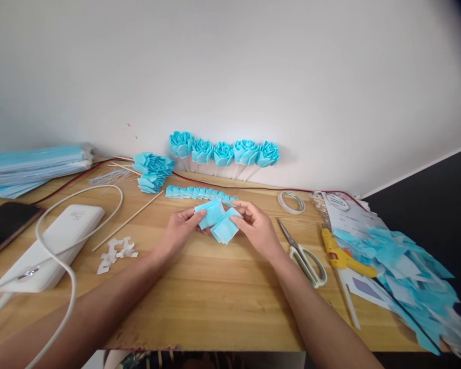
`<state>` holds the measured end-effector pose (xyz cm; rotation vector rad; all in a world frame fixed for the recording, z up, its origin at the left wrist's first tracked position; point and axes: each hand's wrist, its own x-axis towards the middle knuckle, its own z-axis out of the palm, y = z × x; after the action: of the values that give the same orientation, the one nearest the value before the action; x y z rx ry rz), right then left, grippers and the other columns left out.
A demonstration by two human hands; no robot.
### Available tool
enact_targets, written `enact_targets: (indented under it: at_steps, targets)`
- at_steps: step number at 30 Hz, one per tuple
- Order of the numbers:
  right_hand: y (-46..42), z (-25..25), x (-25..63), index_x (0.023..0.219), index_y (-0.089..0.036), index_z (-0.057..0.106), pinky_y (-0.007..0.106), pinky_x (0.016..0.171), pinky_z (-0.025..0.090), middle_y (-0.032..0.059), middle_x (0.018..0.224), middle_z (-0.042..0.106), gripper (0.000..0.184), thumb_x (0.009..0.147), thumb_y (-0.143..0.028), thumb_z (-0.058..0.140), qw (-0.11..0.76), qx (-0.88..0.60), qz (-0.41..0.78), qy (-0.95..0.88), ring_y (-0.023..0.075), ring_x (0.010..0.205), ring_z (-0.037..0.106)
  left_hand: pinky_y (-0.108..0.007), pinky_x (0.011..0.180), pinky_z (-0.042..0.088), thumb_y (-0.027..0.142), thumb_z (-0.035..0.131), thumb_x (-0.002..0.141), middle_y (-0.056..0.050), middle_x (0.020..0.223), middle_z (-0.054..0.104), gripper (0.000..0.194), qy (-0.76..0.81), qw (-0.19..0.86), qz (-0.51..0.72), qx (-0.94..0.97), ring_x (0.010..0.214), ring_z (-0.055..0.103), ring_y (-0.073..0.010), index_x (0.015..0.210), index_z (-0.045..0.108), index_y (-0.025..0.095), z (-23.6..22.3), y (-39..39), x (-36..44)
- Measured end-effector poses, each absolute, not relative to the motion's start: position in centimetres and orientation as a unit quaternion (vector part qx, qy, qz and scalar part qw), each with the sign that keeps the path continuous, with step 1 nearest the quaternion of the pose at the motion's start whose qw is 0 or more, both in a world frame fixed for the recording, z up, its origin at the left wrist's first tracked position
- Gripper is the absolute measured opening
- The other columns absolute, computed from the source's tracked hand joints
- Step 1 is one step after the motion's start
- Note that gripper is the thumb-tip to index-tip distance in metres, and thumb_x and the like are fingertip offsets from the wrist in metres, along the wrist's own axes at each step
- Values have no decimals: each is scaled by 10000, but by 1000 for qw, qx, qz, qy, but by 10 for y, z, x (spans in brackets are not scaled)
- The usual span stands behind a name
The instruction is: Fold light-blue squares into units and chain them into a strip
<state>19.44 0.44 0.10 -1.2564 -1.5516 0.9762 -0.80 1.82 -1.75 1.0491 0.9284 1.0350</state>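
My left hand (184, 224) pinches a small stack of light blue fabric squares (211, 213) between thumb and fingers. A second stack of blue squares (226, 229) is gripped in my right hand (255, 225), slightly lower and overlapping the first. Both stacks are held just above the wooden table (207, 307). Right behind my hands lies a row of folded blue petals (200, 193). Scissors (301, 253) with pale handles rest to the right of my right hand. A thin wooden stick (128, 220) lies left of my left hand.
Several blue fabric roses (223, 154) on sticks lean against the wall, and more roses (153, 170) lie left of them. At right are a tape roll (291, 202), a yellow glue gun (336, 251) and blue scraps (411, 277). A white power bank (57, 246) and cable stand left.
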Motion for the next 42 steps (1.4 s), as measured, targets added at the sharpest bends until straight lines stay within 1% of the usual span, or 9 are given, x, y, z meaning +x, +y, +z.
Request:
enact_targets:
  at_steps: [6,11,17,22,28,31,34,38,42]
  targets:
    - [-7,19,188,1020,-224,620,252,632,528,4,819,684,257,782,-305,669,466,-443,469,-605,139,721,643,-274,677,461,459,646,779,-33,707,696,340,417,650,431,466,660,601,-161,765,717,126,-12,13,-8]
    - [-9,4,176,999,-227,609,246,655,531,11,877,690,200,807,-267,644,516,-470,383,-604,140,761,645,-293,739,475,460,660,769,-42,775,709,360,381,689,401,469,716,610,-176,887,740,129,-9,8,-4]
    - [-8,-4,174,1030,-228,561,286,703,544,31,891,684,223,822,-274,624,522,-490,338,-611,162,807,654,-323,703,491,542,531,842,-103,807,704,494,341,717,407,451,708,615,-196,925,722,93,-14,9,-3]
    - [-8,-4,174,1058,-243,554,294,742,534,12,867,671,233,832,-254,611,507,-491,312,-636,149,783,642,-289,727,478,416,732,711,-68,862,725,369,386,688,394,472,750,627,-188,943,722,130,-14,9,-3]
    - [-12,9,177,963,-222,604,305,773,502,25,856,657,114,860,-238,559,539,-535,183,-625,157,802,616,-285,712,479,410,733,694,-66,900,738,405,413,651,428,472,764,640,-194,990,715,134,-16,13,-3]
    - [-13,13,177,875,-222,623,323,764,475,17,802,645,58,847,-231,573,491,-520,137,-686,164,767,585,-287,711,486,409,736,687,-72,902,736,417,417,641,435,475,758,642,-192,987,710,120,-16,14,-3]
    - [-12,10,176,872,-220,629,327,755,463,17,809,650,57,827,-245,604,449,-520,151,-711,168,762,575,-298,726,494,404,736,688,-74,893,737,412,410,645,432,478,762,648,-196,981,708,116,-16,14,-2]
    - [-7,4,177,818,-213,628,299,707,469,3,760,652,67,823,-278,613,436,-530,198,-700,155,701,580,-310,748,494,417,731,690,-69,893,737,420,398,653,419,490,785,649,-210,990,709,123,-16,12,-2]
    - [-8,4,177,772,-214,622,302,703,456,-2,739,661,81,834,-260,595,427,-528,188,-710,154,686,589,-283,732,471,443,669,755,-48,861,725,349,403,642,405,511,785,632,-200,920,719,139,-11,9,-5]
